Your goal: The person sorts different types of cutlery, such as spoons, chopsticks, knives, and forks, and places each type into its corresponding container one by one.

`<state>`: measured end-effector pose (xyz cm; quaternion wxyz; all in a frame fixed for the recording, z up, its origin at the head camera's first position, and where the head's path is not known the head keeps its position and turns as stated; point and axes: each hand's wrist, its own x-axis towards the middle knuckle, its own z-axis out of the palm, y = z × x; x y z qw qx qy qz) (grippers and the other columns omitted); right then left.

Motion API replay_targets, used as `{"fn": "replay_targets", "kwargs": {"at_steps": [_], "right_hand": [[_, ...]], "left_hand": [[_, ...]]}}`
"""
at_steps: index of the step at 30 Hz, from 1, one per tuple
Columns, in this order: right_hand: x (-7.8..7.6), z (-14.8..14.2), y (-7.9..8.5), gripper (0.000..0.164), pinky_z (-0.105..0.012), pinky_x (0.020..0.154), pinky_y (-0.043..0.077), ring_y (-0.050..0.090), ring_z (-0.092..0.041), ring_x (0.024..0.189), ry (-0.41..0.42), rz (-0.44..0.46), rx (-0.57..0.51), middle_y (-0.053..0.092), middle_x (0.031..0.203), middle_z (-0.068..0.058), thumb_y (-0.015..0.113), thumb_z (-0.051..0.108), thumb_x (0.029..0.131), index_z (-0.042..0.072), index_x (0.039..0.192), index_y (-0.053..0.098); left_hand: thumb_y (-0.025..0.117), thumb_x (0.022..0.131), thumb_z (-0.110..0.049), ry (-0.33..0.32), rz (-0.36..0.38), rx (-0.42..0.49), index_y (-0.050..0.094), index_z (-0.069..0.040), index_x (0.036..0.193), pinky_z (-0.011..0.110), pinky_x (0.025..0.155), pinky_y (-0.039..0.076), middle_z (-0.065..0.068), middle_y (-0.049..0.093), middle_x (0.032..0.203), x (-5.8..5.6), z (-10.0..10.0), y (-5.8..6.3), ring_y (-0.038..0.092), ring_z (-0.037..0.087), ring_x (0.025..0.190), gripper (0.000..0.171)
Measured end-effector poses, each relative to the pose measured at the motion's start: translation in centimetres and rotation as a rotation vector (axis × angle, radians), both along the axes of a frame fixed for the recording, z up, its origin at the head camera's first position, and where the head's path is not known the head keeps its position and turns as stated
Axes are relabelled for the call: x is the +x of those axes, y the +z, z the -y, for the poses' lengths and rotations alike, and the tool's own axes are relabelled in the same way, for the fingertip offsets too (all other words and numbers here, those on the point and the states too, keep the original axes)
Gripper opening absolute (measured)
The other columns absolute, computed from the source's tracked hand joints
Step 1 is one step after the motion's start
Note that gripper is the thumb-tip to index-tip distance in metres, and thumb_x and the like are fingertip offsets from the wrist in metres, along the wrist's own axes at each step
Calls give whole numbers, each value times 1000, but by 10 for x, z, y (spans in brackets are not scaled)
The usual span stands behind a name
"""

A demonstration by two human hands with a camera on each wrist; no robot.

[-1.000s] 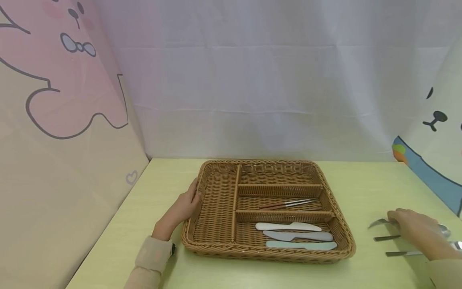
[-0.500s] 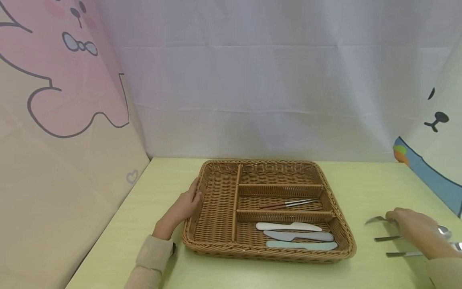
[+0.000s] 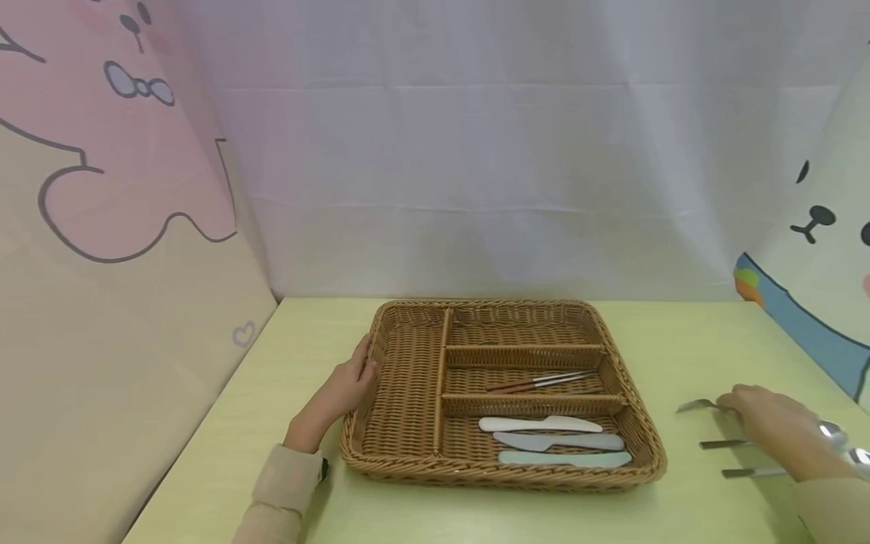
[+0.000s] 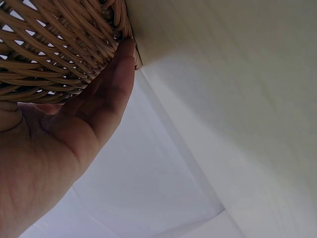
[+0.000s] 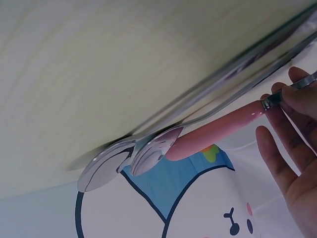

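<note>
My left hand (image 3: 347,387) grips the left rim of a brown wicker cutlery basket (image 3: 440,378), thumb over the rim. In the left wrist view its fingers (image 4: 116,87) lie along the outer wall. At the right, my right hand (image 3: 782,427) pinches a fork by its metal neck between thumb and fingers; the fork's head (image 3: 696,406) points left toward the basket. The right wrist view shows the fork's pink handle (image 5: 218,130). Beneath the hand lie two metal spoons (image 3: 742,473), their bowls at the right, partly covered by hand and sleeve.
Three table knives, white (image 3: 540,425), grey (image 3: 557,442) and mint (image 3: 564,459), lie in the basket's front right compartment. Chopsticks (image 3: 540,382) with red-brown ends lie in the middle one. A white cloth (image 3: 435,151) hangs behind the table, with printed cloth at both sides.
My right hand has shifted slightly left with the fork, whose head sticks out further left of the fingers. The left hand stays on the basket rim; the head view has turned slightly.
</note>
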<state>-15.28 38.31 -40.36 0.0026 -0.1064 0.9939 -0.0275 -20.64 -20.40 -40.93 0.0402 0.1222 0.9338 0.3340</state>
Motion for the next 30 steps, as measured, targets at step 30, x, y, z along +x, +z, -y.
{"fn": "replay_targets", "kwargs": {"at_steps": [30], "right_hand": [[-10,42,19,36,-29,45,40,56,-33,73,65,-197,-11,60,79,-12,55,-15,63,-1,94,68]], "left_hand": [[33,101,-20,-11,-8,-2,1,-5,148,25,42,39,5,50,62,1,0,1,36,9,36,59]]}}
